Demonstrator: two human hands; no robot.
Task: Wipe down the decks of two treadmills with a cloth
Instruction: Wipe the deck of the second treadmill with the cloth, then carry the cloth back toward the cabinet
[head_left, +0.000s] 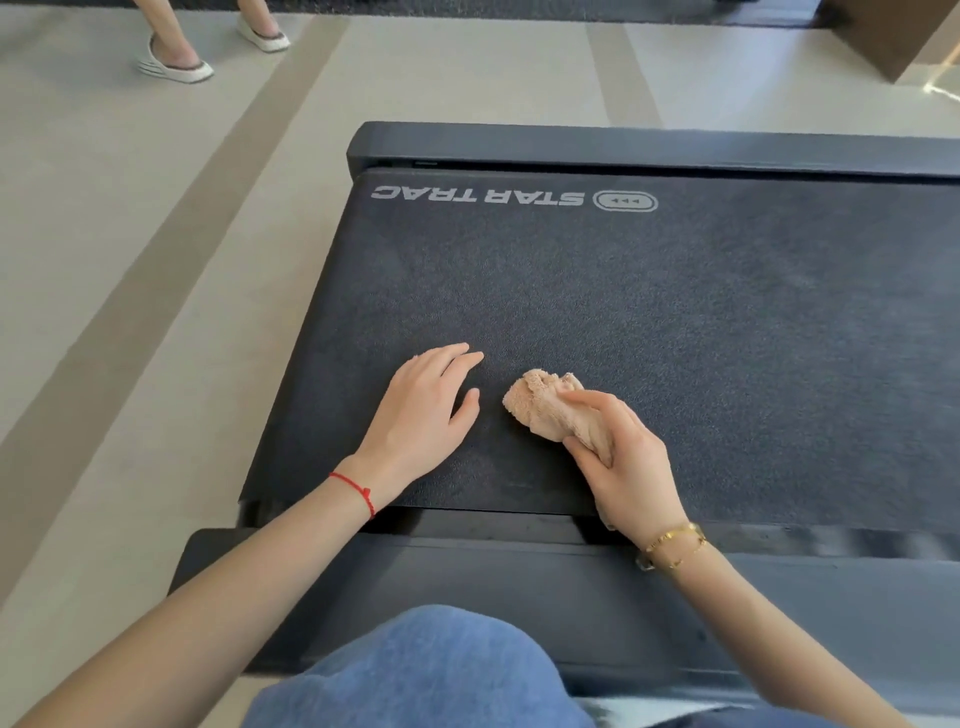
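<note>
A black treadmill deck (675, 312) with a rough running belt and the white words STAR TRAC near its far edge fills the middle of the head view. A bunched beige cloth (545, 402) rests on the belt near its close edge. My right hand (623, 462) is shut on the cloth and presses it to the belt. My left hand (426, 410) lies flat on the belt just left of the cloth, fingers apart, holding nothing.
Black side rails (519, 582) frame the belt close to me and at the far edge. My knee in blue jeans (426, 675) is at the bottom. Another person's feet in white sandals (176, 62) stand on the beige floor at the top left.
</note>
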